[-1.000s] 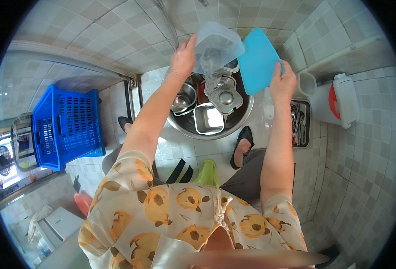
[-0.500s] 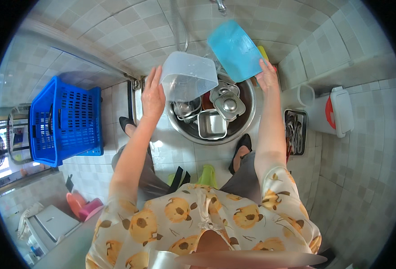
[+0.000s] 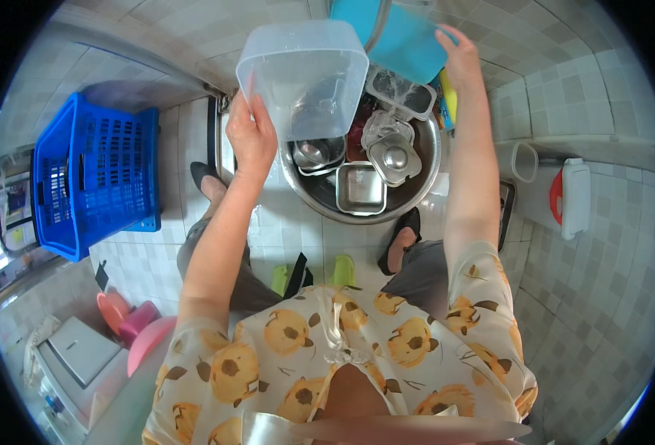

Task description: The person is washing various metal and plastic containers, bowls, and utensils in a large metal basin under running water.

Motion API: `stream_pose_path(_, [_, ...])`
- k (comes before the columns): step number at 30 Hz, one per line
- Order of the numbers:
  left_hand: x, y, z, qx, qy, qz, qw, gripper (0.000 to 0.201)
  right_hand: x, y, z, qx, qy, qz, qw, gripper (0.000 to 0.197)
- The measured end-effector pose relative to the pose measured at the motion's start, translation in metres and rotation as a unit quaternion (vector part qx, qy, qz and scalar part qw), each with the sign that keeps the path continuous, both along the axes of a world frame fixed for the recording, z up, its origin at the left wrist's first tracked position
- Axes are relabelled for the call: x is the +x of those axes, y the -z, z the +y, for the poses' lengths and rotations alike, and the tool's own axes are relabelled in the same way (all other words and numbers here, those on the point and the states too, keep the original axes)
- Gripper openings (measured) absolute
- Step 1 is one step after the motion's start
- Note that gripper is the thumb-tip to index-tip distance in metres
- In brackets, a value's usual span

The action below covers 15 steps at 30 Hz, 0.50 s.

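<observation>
My left hand grips the side of a clear plastic container, tilted with its opening facing me. With its fingers at the right edge, my right hand holds a blue plastic container, partly cut off by the top of the picture. Both are raised over the far part of a round metal basin. In the basin lie a square steel pan, a steel lid with a round knob and other steel pieces. Water runs onto a rectangular pan at the basin's far side.
A blue slatted crate stands at the left. On the right are a white bin with a red part and a clear tub. A yellow and blue packet sits beside the basin. Green slippers lie between my feet.
Both containers have moved farther up and away, the clear one turning its opening toward me. The rectangular pan under the water has come into sight. The whole view has shifted slightly.
</observation>
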<state>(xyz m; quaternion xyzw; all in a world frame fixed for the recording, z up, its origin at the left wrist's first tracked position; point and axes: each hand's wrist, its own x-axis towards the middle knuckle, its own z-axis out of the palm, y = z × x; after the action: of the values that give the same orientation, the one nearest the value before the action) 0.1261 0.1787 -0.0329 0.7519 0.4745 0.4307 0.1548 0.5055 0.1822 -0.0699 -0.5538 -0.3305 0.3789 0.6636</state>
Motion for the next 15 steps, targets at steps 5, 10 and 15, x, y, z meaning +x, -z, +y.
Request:
stream_pose_path(5, [-0.006,0.004,0.009,0.079,-0.020,0.002,0.997,0.033,-0.031,-0.073,-0.019,-0.052,0.045,-0.402,0.913,0.024])
stream_pose_path(10, [-0.012,-0.010,0.012,0.220,0.032,-0.074,0.972,0.042,-0.086,-0.083,-0.075,-0.018,0.099,-0.672,0.733,0.024])
stream_pose_path(15, [0.001,-0.053,0.005,0.283,0.096,-0.175,0.938,0.041,-0.103,-0.093,-0.132,0.068,0.138,-0.721,0.675,0.025])
